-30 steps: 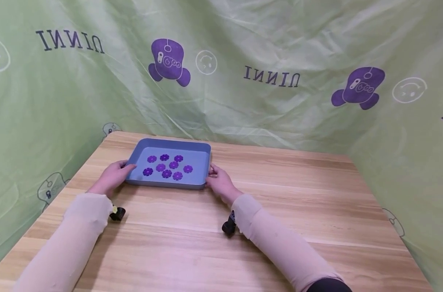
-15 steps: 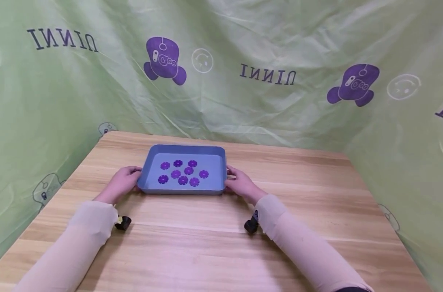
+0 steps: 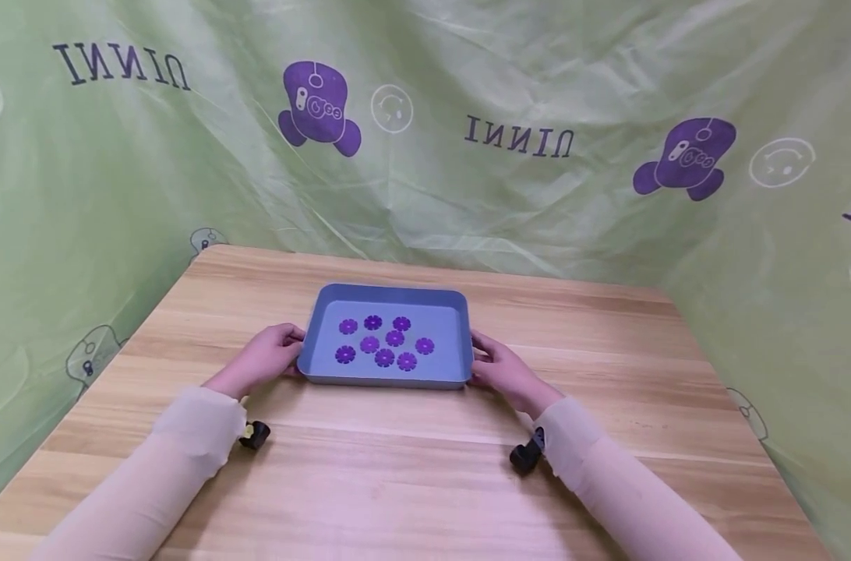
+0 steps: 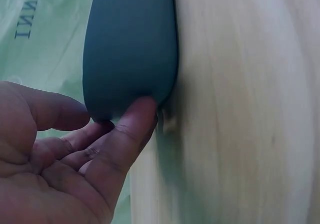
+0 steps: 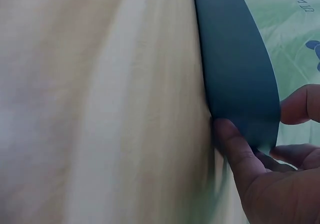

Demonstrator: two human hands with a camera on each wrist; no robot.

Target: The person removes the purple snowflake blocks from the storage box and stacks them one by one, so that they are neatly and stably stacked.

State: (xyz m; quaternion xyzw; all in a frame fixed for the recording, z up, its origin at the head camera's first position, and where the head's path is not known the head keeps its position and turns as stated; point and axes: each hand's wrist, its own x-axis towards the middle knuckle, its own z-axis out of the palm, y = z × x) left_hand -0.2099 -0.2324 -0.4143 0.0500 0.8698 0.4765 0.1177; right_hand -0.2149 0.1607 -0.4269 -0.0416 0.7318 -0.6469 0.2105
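Observation:
A blue rectangular tray (image 3: 390, 382) with low walls is near the middle of the wooden table in the head view. Several purple flower-shaped discs (image 3: 394, 338) lie scattered flat on its floor, some darker than others. My left hand (image 3: 267, 357) grips the tray's left end, and my right hand (image 3: 506, 372) grips its right end. In the left wrist view, one fingertip presses the tray's side (image 4: 131, 44) near its lower edge while another finger lies at the rim. The right wrist view gives a mirrored grip at the tray's side wall (image 5: 240, 49); some fingers are hidden behind it.
The wooden table (image 3: 411, 467) extends around the tray, its far edge close behind. Green printed cloth (image 3: 425, 195) hangs at the back and both sides. A small black camera sits at the left wrist (image 3: 255, 434) and another at the right wrist (image 3: 526, 457).
Both hands have moved the tray to the right and a little nearer to me, with the discs inside. My left thumb has come off the rim to the tray's outer side.

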